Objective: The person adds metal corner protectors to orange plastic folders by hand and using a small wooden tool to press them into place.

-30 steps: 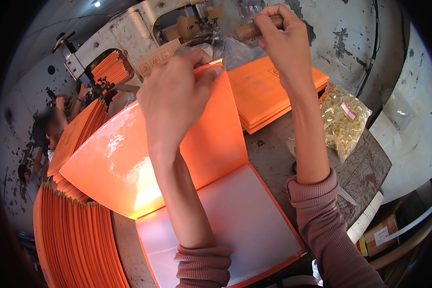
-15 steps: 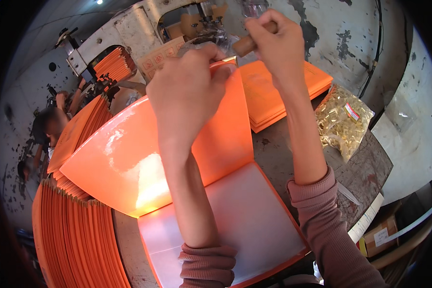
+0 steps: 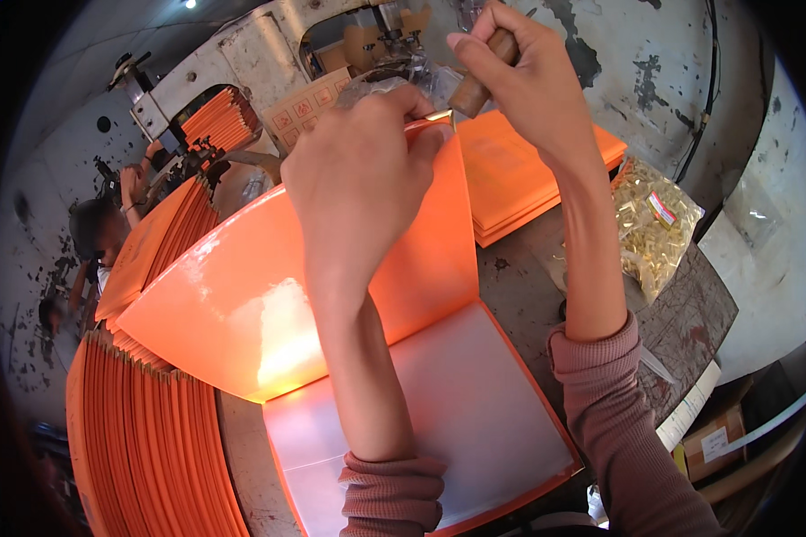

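At the top right corner of the cover (image 3: 434, 237), the left hand (image 3: 358, 174) pinches it beside a clip (image 3: 440, 116); just right, the right hand (image 3: 535, 85) clasps a handle (image 3: 471, 92) slanting toward the clip.

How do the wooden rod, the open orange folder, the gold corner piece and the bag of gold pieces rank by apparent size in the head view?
1. Open orange folder
2. Bag of gold pieces
3. Wooden rod, partly covered by the right hand
4. Gold corner piece
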`<state>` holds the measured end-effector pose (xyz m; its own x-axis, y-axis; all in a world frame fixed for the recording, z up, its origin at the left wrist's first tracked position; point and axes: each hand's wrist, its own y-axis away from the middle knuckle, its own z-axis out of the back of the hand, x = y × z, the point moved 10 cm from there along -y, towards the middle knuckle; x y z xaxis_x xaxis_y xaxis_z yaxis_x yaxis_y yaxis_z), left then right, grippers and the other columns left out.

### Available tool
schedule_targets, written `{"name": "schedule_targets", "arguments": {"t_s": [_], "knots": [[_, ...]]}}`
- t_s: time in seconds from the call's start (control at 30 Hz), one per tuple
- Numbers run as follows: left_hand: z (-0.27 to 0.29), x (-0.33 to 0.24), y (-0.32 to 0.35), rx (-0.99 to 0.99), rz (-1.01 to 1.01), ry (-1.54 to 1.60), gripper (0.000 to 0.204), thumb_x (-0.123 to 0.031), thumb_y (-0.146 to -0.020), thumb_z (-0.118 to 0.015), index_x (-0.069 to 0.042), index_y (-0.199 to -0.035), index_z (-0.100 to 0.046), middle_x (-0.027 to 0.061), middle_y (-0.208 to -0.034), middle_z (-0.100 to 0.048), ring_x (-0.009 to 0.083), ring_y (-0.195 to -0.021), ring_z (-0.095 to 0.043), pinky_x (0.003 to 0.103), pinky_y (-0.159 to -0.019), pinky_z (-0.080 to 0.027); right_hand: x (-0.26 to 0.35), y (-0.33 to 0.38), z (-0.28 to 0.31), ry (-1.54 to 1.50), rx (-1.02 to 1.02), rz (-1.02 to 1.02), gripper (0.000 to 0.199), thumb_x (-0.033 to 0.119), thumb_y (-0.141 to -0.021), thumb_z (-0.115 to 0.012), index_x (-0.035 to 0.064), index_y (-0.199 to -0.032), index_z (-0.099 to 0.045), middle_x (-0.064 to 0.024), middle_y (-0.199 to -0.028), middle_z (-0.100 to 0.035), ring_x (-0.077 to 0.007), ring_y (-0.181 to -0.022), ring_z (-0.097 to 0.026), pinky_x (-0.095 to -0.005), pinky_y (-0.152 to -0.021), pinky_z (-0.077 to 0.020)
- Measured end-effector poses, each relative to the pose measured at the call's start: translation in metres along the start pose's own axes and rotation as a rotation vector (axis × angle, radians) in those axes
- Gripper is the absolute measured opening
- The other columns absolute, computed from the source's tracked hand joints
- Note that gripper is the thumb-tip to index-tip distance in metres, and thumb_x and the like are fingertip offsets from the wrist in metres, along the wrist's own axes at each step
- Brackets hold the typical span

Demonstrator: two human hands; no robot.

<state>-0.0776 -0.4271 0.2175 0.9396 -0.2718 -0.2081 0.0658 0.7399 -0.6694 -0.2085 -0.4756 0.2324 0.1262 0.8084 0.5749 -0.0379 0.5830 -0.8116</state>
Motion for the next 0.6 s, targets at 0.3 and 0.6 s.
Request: {"name": "schedule_targets", "arguments": {"t_s": [0.3, 0.6], "knots": [[0.008, -0.005, 0.004, -0.051, -0.023, -0.023, 0.024, -0.031, -0.076, -0.063, -0.011, -0.088, -0.066, 0.0082, -0.08, -0.065, 0.0289, -0.081, -0.057, 0.037, -0.072, -0.044, -0.004, 0.004, 0.008, -0.214, -0.107, -0.031, 0.021, 0.011, -0.086, -0.055, 0.0034, -0.068, -0.046, -0.0028, -0.05, -0.055, -0.0057, -0.042, -0.049, -0.0192, -0.041, -0.035], [0.005, -0.004, 0.003, -0.044, -0.019, 0.0, 0.023, -0.03, -0.076, -0.063, -0.01, -0.088, -0.066, 0.0074, -0.082, -0.065, 0.0284, -0.077, -0.056, 0.037, -0.072, -0.044, -0.015, 0.002, 0.042, -0.205, -0.374, -0.027, 0.02, 0.01, -0.086, -0.055, 0.0029, -0.068, -0.048, -0.0049, -0.053, -0.058, -0.0063, -0.042, -0.049, -0.0194, -0.042, -0.0361]]}}
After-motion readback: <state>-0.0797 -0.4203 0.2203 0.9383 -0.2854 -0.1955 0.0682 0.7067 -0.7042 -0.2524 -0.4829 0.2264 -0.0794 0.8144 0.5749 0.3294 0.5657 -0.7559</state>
